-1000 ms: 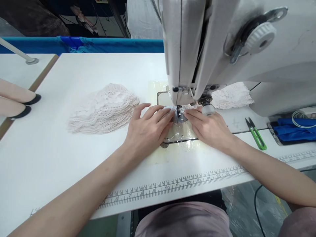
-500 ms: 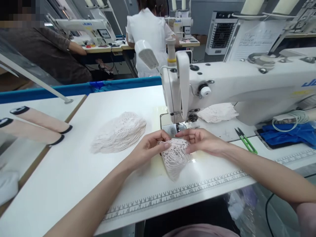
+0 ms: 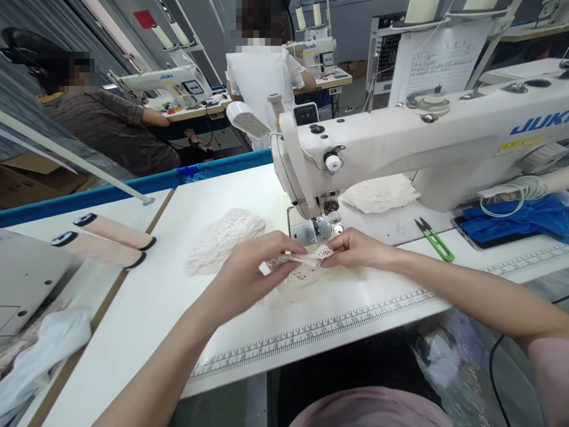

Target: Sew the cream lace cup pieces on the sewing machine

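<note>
Both my hands hold one small pale pink lace piece [image 3: 306,264] just above the white table [image 3: 178,296], in front of the sewing machine's needle plate [image 3: 311,230]. My left hand [image 3: 253,267] pinches its left end with curled fingers. My right hand [image 3: 355,249] pinches its right end. The piece is stretched between them, with part of it drooping onto the table.
A white JUKI sewing machine [image 3: 422,142] stands behind my hands. A heap of lace pieces [image 3: 226,237] lies to the left, another lace piece [image 3: 380,194] under the machine arm. Green thread snips [image 3: 435,240] and blue cloth [image 3: 520,219] lie right. Two people sit at machines beyond.
My hands left the presser foot, drew the lace piece out toward me and lifted it; it now spans between both pinches. The view has tilted up to show the room.
</note>
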The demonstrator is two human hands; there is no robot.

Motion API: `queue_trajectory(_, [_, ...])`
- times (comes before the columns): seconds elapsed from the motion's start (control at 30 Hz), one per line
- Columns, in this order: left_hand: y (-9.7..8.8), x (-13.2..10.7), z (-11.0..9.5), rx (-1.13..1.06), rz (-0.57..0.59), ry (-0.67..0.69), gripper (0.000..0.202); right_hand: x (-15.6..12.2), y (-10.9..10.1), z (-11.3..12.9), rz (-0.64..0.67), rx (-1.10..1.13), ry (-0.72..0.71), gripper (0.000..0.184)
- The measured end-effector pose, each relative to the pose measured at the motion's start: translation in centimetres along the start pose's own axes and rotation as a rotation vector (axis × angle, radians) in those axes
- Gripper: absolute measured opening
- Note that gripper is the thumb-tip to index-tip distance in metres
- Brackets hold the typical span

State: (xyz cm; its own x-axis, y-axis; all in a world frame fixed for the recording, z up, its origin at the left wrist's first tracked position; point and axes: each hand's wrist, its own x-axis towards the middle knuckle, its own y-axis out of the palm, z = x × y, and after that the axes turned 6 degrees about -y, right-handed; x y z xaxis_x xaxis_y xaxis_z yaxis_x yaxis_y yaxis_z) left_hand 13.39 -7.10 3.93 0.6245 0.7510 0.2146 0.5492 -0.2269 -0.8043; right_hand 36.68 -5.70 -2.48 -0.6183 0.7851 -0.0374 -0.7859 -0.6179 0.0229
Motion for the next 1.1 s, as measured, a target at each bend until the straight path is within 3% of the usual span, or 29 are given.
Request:
queue_trajectory(0.07, [0.5,-1.3,-1.9,0.114,0.006,0.124,0.023,-0.2,0.0,0.1,-0.017,-0.006,-0.034,0.017])
queue_trajectory(0.13, [1.1,-2.6,-3.5,0.093,0.196,0.155,0.03,-0.3,0.0,0.4,-0.023,0.041,-0.073,0.023])
queue_trajectory(0.2, [1.4,-3.6,-4.2,-0.06,0.431,0.094,0.03,-0.4,-0.1,0.6,-0.01,0.074,-0.12,0.029])
queue_trajectory(0.23, [1.6,-3.8,-4.1,-0.139,0.452,0.032,0.027,-0.4,-0.1,0.6,0.006,0.078,-0.133,0.03])
queue_trajectory(0.27, [1.8,-3.8,-3.7,-0.193,0.38,-0.047,0.022,-0.4,-0.1,0.7,0.029,0.084,-0.139,0.031])
queue_trajectory(0.33, [2.1,-3.2,-2.3,-0.21,0.071,-0.213,0.018,-0.4,-0.1,0.8,0.083,0.107,-0.127,0.033])
queue_trajectory(0.37, [2.3,-2.7,-1.5,-0.194,-0.068,-0.265,0.024,-0.4,-0.1,0.8,0.103,0.115,-0.118,0.036])
queue_trajectory(0.4, [2.5,-2.1,-0.6,-0.185,-0.107,-0.282,0.037,-0.4,0.0,0.8,0.114,0.109,-0.117,0.038])
queue_trajectory(0.47, [2.7,-0.9,0.9,-0.238,0.045,-0.294,0.052,-0.5,0.1,0.9,0.115,0.053,-0.145,0.03])
queue_trajectory(0.57, [2.4,-0.1,2.0,-0.383,0.347,-0.347,0.028,-0.8,-0.1,1.0,0.123,-0.032,-0.192,0.015])
queue_trajectory(0.67, [1.4,-1.6,2.2,-0.482,0.402,-0.416,0.024,-1.1,-0.1,1.2,0.154,-0.08,-0.203,0.012])
queue_trajectory(0.8, [0.5,-6.1,2.1,-0.61,0.268,-0.512,0.032,-1.3,1.5,1.7,0.218,-0.205,-0.2,0.018])
queue_trajectory(0.93, [-0.3,-9.9,2.2,-0.638,-0.072,-0.656,0.034,-0.4,4.9,2.2,0.22,-0.323,-0.191,0.034])
queue_trajectory(1.0, [-1.3,-10.1,3.0,-0.534,-0.267,-0.698,0.037,1.1,6.5,2.5,0.159,-0.356,-0.228,0.038])
queue_trajectory(1.1, [-3.9,-8.2,5.9,-0.345,-0.476,-0.657,0.04,5.1,8.0,3.3,0.054,-0.336,-0.296,0.042])
